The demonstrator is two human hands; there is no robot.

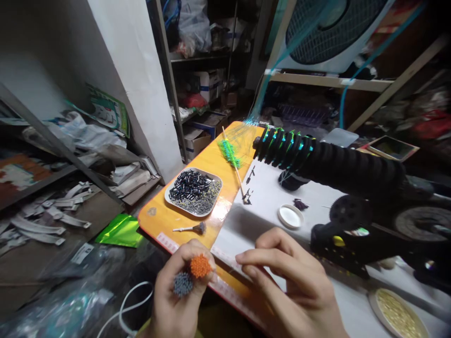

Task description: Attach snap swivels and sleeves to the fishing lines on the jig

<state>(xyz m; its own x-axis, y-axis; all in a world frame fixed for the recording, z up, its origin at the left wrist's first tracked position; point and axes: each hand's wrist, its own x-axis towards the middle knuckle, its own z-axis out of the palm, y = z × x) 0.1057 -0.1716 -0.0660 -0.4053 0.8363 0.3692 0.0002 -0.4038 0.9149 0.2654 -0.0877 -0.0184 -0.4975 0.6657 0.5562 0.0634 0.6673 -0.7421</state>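
My left hand is closed around two bundles, seen end-on: an orange bundle of thin sticks and a grey-blue bundle of thin sticks. To the right of it, my right hand has its thumb and index finger brought together over the table edge. Whatever may be between those fingertips is too small to make out. Just beyond my left hand lies a small brush with a pale handle. Behind the brush is a white tray with black tube-like pieces and small grey pieces.
A black ribbed roller on a geared stand, wound with green and blue strands, reaches across the right side. A white lid and a dish of pale grains are on the table. A green-tipped stick lies farther back.
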